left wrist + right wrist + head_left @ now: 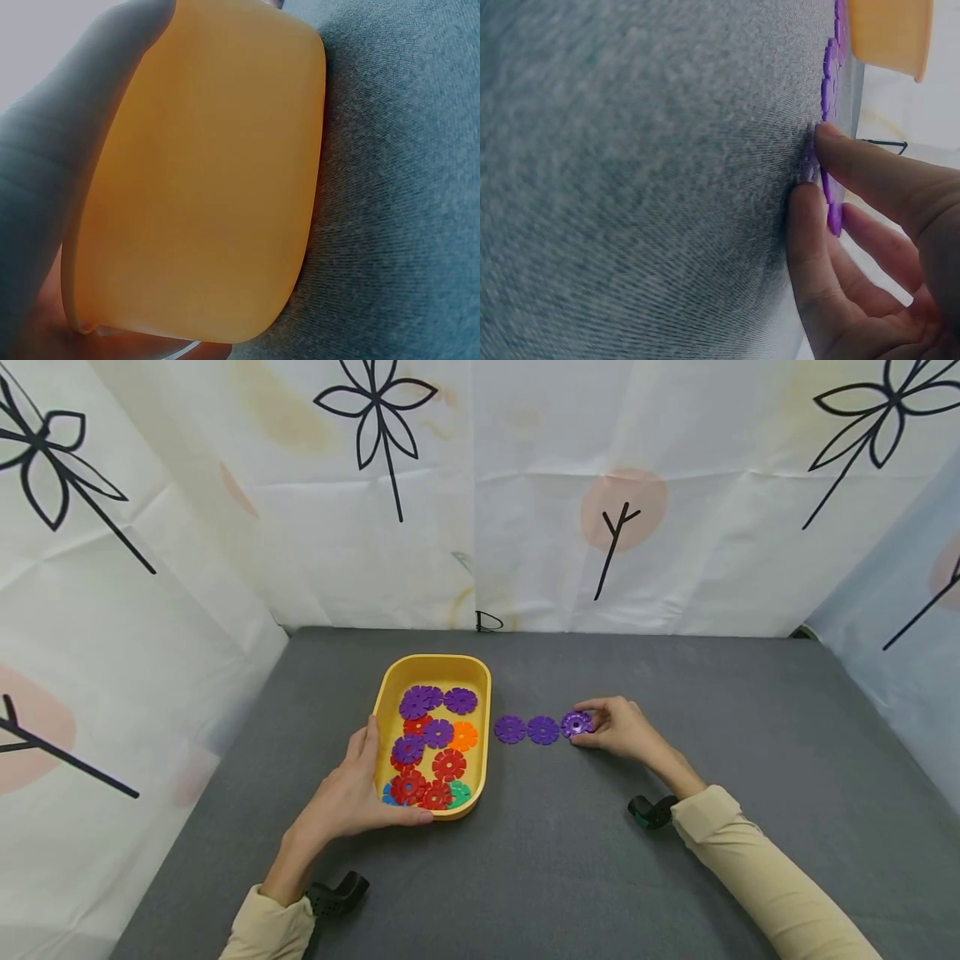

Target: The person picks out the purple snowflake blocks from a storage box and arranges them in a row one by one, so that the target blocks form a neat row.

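A yellow tray (486,760) holds purple, red, orange, green and blue flower-shaped discs. My left hand (358,792) grips its lower left corner, thumb along the near wall; in the left wrist view the thumb lies against the tray's wall (202,180). Right of the tray, two purple discs (510,729) (543,730) lie in a row on the cloth. At the row's right end my right hand (618,729) pinches a third purple disc (576,723) between thumb and fingers. The right wrist view shows the fingertips low at the cloth, around the purple disc (831,196).
Grey cloth (525,877) covers the table. White patterned curtains (525,552) stand behind it and at both sides. A black band (339,893) is at the left wrist, and another (652,811) at the right.
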Motion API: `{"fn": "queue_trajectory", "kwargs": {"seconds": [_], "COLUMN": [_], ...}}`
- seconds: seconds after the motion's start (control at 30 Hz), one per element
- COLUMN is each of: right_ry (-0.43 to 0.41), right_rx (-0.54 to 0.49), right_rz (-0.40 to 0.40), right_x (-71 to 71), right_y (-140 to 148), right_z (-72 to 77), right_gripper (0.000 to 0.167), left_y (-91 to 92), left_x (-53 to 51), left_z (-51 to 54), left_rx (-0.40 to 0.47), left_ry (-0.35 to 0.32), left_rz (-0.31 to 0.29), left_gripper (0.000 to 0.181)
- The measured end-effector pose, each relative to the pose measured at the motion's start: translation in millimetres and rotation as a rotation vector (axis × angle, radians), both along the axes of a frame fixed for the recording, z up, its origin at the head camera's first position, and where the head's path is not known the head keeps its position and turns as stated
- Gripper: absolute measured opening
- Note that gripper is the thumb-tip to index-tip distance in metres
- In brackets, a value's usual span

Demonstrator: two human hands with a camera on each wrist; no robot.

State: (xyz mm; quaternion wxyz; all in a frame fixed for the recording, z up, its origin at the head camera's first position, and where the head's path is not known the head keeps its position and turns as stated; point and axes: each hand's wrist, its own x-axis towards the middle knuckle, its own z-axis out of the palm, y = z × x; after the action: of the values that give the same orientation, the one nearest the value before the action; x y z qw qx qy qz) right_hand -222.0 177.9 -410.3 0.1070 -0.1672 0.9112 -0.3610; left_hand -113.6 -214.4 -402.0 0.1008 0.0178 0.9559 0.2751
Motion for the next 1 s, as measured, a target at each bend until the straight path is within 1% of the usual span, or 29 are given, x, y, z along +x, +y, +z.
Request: {"fn": "queue_trajectory", "kwargs": {"seconds": [0.17, 0.37, 0.47, 0.57, 0.67, 0.73, 0.8, 1.0], "right_ry": [0.005, 0.014, 0.047, 0.100, 0.143, 0.162, 0.174, 0.239], "right_rx": [0.068, 0.130, 0.157, 0.179, 0.192, 0.187, 0.156, 0.000], "right_rz": [0.017, 0.043, 0.065, 0.082, 0.085, 0.083, 0.088, 0.130], "right_x": [0.9, 2.5, 2.9, 3.0, 3.6, 5.5, 7.9, 14.2], "right_y": [-2.5, -5.7, -7.0, -8.6, -11.8, -15.6, -21.3, -49.1], "right_z": [3.5, 7.6, 8.5, 9.2, 11.5, 15.4, 20.8, 42.2], "right_gripper": [0.054, 0.049, 0.047, 0.046, 0.046, 0.046, 0.045, 0.039], "left_y": [0.3, 0.4, 0.2, 0.3, 0.3, 0.3, 0.1, 0.3], "left_x": [0.1, 0.1, -0.1, -0.3, -0.5, -0.6, -0.9, -0.9], "left_z": [-0.3, -0.4, -0.4, -0.5, -0.9, -1.0, -0.9, 0.4], "left_rx": [-0.001, 0.002, 0.000, -0.003, -0.005, -0.008, -0.009, -0.007], "left_ry": [0.002, 0.001, 0.001, 0.002, 0.001, 0.000, 0.003, 0.007], "left_rz": [0.004, 0.007, 0.009, 0.010, 0.009, 0.008, 0.006, 0.001], "left_gripper": [0.150, 0.150, 0.150, 0.150, 0.149, 0.149, 0.149, 0.149]}}
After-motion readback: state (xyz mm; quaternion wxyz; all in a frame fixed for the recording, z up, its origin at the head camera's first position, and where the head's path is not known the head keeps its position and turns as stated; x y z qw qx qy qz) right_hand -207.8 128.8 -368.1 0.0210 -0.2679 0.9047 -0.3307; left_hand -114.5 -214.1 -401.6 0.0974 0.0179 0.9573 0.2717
